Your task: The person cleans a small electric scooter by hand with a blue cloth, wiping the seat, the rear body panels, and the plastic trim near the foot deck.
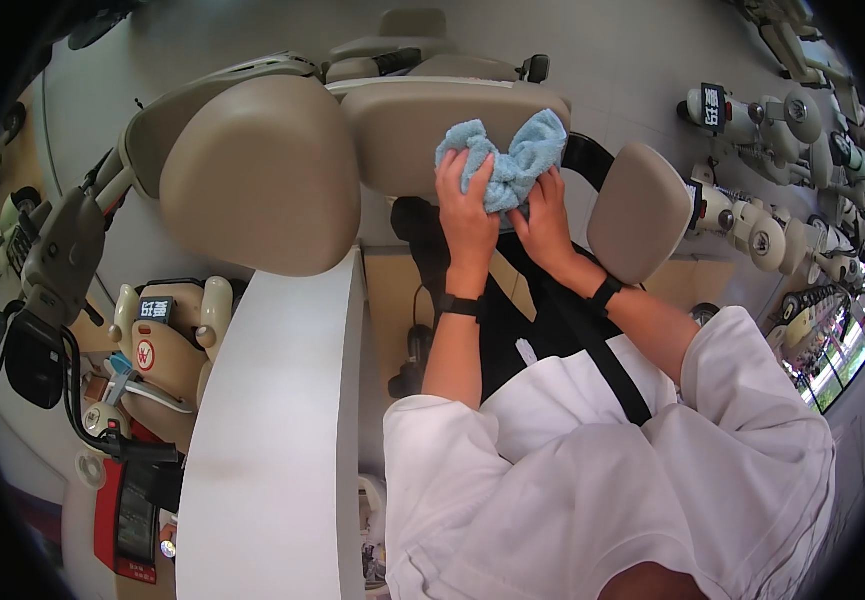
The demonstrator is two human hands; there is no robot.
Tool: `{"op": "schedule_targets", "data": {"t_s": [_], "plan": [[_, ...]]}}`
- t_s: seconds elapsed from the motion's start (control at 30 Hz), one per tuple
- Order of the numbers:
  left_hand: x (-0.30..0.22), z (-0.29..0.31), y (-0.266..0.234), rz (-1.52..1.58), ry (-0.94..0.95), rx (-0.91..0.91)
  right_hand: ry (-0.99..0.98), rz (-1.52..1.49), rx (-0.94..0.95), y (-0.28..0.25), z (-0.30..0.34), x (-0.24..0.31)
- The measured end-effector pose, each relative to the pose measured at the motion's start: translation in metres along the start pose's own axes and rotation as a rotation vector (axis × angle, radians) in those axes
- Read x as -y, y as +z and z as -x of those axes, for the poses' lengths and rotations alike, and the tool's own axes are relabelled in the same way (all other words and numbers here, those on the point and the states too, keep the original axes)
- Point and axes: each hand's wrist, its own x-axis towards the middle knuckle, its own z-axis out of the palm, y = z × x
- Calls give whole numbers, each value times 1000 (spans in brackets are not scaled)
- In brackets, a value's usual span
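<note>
Both my hands grip a crumpled light blue cloth (513, 165) over the tan rear seat (393, 125) of an electric scooter. My left hand (470, 205) has its fingers bent into the left part of the cloth. On the right side, my right hand (545, 232) clasps the cloth's lower edge, its thumb near the left hand. The cloth's ends stick up in two folds. Left of the rear seat is the large rounded tan front seat (263, 175), and a tan backrest pad (639, 212) stands beside my right forearm.
A white curved counter (268, 430) runs along my left side. The scooter's handlebar (143, 450) and dark mirror (35, 368) reach out at the far left. Several parked scooters (768, 240) line the right. Another tan scooter (168, 340) stands beyond the counter.
</note>
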Motion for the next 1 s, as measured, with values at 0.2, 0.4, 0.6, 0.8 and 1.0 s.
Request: {"op": "schedule_targets", "data": {"t_s": [0.2, 0.4, 0.6, 0.8, 1.0], "plan": [[0, -1, 1, 26, -21, -2, 15, 1, 16, 0, 0, -1], [2, 2, 4, 33, -27, -21, 10, -11, 17, 0, 0, -3], [2, 2, 3, 92, -36, -74, -25, -7, 25, 4, 0, -3], [1, 3, 7, 118, -59, -104, -61, 28, -35, 7, 0, -8], [5, 8, 5, 57, -41, -106, -101, 27, -56, 15, -2, 0]]}}
